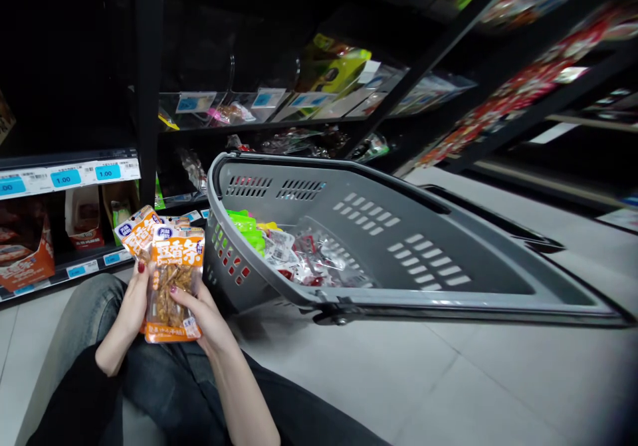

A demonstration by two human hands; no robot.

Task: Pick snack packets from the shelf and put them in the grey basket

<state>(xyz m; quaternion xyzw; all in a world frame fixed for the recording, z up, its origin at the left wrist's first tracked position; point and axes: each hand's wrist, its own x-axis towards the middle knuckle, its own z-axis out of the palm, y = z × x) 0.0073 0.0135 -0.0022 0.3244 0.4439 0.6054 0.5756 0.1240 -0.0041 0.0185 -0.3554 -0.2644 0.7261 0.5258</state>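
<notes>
My left grip (pixel 133 300) and my right grip (pixel 207 313) are both closed on a small stack of orange snack packets, held up above my lap, just left of the grey basket (pixel 299 294). The right thumb lies flat across the clear window of the front packet (pixel 169 266), pressing near its middle from the right edge, while the rest of those fingers go behind it, out of sight. My left thumb, its nail dark red, rests along the left side of the stack, just below the tilted packet (pixel 137 228) that fans out to the upper left; the left fingers are hidden behind, so I cannot tell how far they curl. The front packet stands nearly upright, its printed face toward me, a white sticker (pixel 191 327) at its lower right corner. Under my wrists are the knees of my jeans (pixel 97 306). Neither grip touches the basket, where bright green packets (pixel 249 233) lie beside clear and red ones (pixel 319 260). Ahead, price labels (pixel 64 177) line the dark shelf edge.
</notes>
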